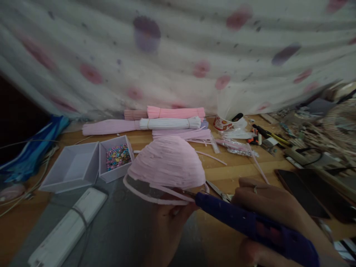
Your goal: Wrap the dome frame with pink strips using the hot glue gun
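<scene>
A pink dome built from rows of pipe cleaners is held up over the table. Below its rim, a loose pink pipe cleaner loops out to the left and comes back towards the right. My left hand is underneath, its fingers closed at the dome's lower edge and partly hidden by it. In my right hand, fingers wrapped around its body, is a dark blue glue gun. The gun's nozzle points left, close to the pipe cleaner at the dome's lower right edge.
Bundles of pipe cleaners lie at the back. On the left are a white box of beads, another white box and a power strip. Scissors lie behind the gun. Tools and dark phones crowd the right.
</scene>
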### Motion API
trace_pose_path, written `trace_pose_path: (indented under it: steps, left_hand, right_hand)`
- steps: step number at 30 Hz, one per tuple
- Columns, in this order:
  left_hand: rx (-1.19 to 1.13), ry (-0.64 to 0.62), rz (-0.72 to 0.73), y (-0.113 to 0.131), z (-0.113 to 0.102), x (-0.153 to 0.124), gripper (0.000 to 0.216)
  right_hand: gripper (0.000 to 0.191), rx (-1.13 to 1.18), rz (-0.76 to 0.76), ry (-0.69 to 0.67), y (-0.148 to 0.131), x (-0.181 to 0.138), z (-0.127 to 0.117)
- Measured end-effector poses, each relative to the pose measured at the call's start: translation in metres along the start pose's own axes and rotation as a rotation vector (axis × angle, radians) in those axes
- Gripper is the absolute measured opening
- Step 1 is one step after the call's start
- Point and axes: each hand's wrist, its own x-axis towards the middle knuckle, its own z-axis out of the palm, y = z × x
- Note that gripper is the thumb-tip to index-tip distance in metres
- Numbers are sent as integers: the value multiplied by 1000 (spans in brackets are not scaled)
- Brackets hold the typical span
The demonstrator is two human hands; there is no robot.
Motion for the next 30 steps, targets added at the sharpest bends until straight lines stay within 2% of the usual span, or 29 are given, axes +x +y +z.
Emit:
trace_pose_path:
  steps: [8,12,18,24,30]
  left_hand:
    - [77,-16,21,2,-1,2,10]
    - [62,-36,23,6,1,1,3]
    - [-8,71,-29,13,7,-2,7]
    - [81,14,24,9,2,-2,3]
    - [64,-10,-18,12,2,-5,9]
  right_hand:
    - [65,-50,-51,-22,-2,5,-5]
    - [66,-40,-57,-27,-4,7,-6]
    - [65,-45,-79,-55,-9,12,-10]
    - [59,-97,-146,-76,-5,16,-14]
    - [55,-130,-209,-82,-6,19,-15]
